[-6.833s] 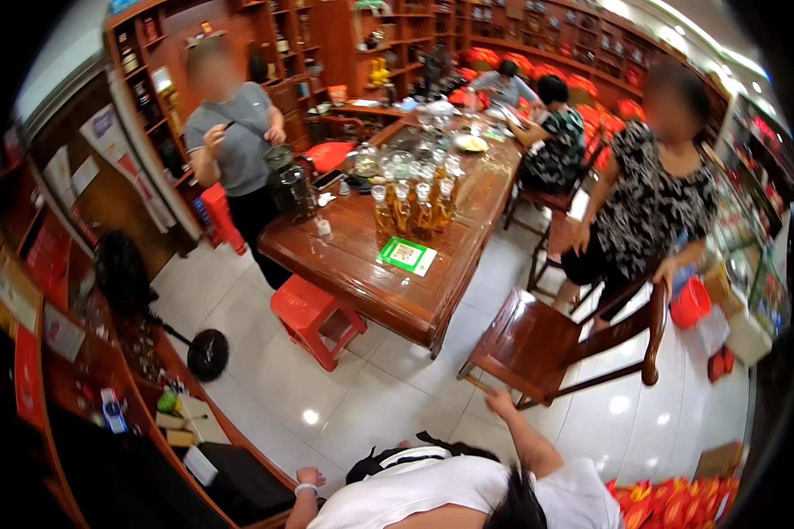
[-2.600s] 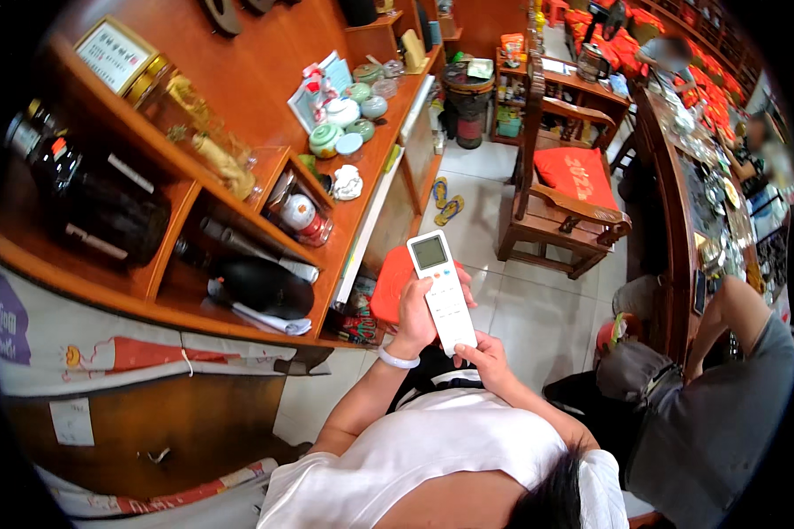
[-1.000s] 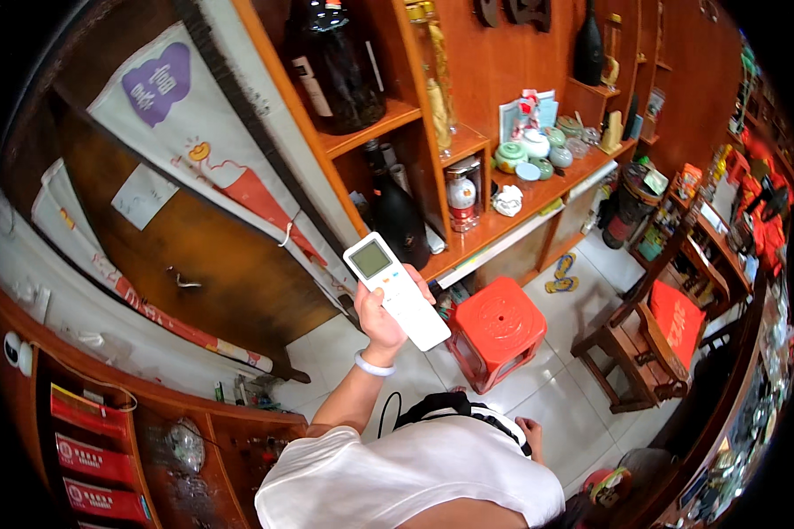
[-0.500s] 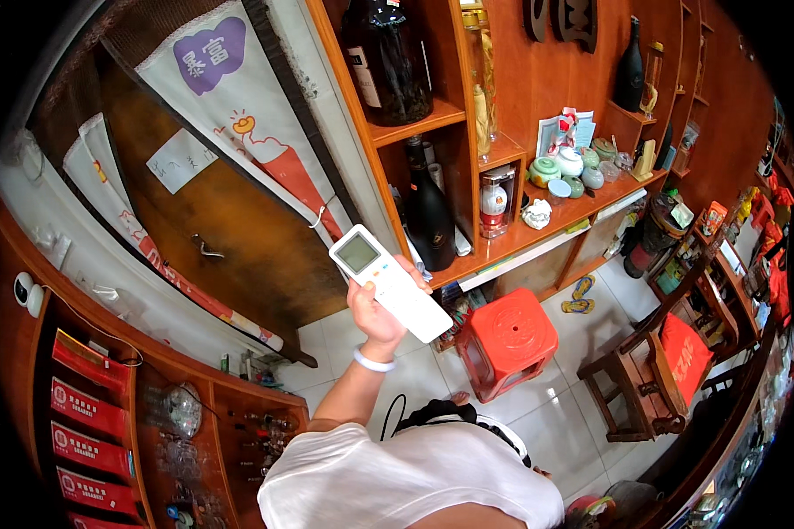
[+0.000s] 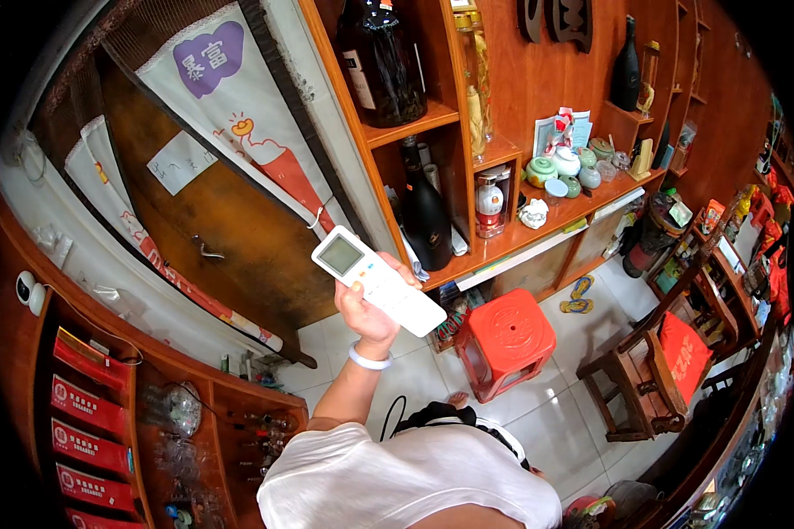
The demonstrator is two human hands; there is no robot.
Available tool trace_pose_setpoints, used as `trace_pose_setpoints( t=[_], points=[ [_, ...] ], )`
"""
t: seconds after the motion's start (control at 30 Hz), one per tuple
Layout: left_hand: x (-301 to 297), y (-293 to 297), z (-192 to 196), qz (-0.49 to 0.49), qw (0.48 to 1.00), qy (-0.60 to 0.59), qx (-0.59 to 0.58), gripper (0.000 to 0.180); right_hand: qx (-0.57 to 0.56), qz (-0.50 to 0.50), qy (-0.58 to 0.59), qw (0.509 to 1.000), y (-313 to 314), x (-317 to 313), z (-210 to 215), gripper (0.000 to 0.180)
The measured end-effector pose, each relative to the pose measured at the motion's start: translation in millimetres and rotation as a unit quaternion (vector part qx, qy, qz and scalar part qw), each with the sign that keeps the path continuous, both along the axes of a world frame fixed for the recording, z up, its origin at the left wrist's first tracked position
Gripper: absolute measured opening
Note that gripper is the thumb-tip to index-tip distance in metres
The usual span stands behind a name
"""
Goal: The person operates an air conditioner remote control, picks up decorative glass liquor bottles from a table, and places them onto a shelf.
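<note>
My left hand (image 5: 368, 313) is closed round a white remote control (image 5: 379, 282), held out in front of the body. The remote tilts, with its small grey screen (image 5: 340, 256) at the upper left end and a few coloured buttons below it. My thumb lies over the left side of its face, near the buttons, and the fingers wrap the far side. A pale bangle (image 5: 370, 358) circles the wrist. My right hand does not show; the white shirt (image 5: 406, 476) covers that side.
A red plastic stool (image 5: 508, 339) stands on the tiled floor, with flip-flops (image 5: 579, 294) beyond. A wooden chair (image 5: 644, 379) is at right. Wooden shelves (image 5: 476, 257) hold bottles and small jars. A door (image 5: 238, 238) with hanging curtains is at left.
The remote and my left hand have shifted slightly left. My thumb has moved a little on the remote's face. The surroundings look nearly the same.
</note>
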State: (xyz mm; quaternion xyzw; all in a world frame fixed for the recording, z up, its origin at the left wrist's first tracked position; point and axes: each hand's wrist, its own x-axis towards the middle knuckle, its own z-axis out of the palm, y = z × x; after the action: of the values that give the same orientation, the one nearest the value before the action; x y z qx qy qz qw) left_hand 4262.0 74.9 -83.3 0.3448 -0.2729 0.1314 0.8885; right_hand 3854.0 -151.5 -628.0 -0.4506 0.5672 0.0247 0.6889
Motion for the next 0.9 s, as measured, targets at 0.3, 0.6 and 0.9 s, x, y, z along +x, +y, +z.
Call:
trace_pose_setpoints(
  t=[0.3, 0.6, 0.9],
  points=[
    [-2, -9, 14, 0.037, 0.997, -0.071, -0.013, 0.056, -0.025, -0.050, 0.000, 0.998, -6, -19, 16, 0.021],
    [2, -17, 12, 0.026, 0.997, -0.068, 0.004, 0.056, -0.004, -0.071, 0.040, 0.997, -14, -27, -12, 0.022],
    [7, -14, 15, 0.059, 0.996, -0.059, 0.016, 0.042, -0.070, -0.047, 0.024, 0.996, -23, -23, -111, 0.022]
  ],
)
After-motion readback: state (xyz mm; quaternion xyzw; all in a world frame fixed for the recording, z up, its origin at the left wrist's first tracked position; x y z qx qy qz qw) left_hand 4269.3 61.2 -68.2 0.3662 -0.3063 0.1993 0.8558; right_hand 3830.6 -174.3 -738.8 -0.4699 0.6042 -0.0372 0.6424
